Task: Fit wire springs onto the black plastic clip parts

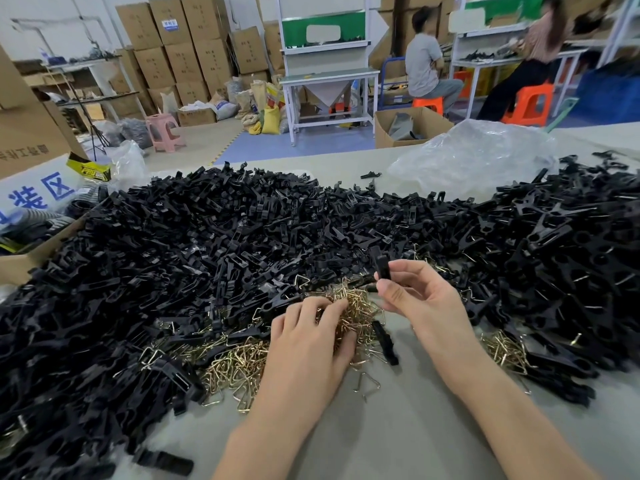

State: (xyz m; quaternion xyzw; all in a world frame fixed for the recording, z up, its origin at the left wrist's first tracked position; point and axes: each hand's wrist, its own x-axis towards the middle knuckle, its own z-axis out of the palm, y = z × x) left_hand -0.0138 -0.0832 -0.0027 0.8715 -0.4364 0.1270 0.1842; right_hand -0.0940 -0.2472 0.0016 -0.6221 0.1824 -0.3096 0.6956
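**One hand in the springs, one clip held ready**

Nearest to us, on the bare grey table [398, 431], a single bent wire spring [367, 384] lies just in front of the heap of brass-coloured wire springs [358, 318]. We take this heap as our landmark.

Our left hand [311, 336] rests on top of the heap with its fingers curled down into the wires. It seems to search for one spring, but we cannot tell if one is already pinched. Just to the right of the heap and a little above it, our right hand [419, 299] pinches one black plastic clip part [382, 266] between thumb and fingertips. The part stands upright, we think so that its end is free to receive a spring.

A loose black clip [385, 341] lies touching the right edge of the heap. In our judgement the heap sits in the middle so that both hands reach it easily.

Behind the heap and on both its sides, the large pile of black plastic parts [207, 244] surrounds it as stock. Beyond the heap to the right lies a crumpled clear plastic bag [474, 157]. Far behind it stand stacked brown cardboard boxes [183, 46].
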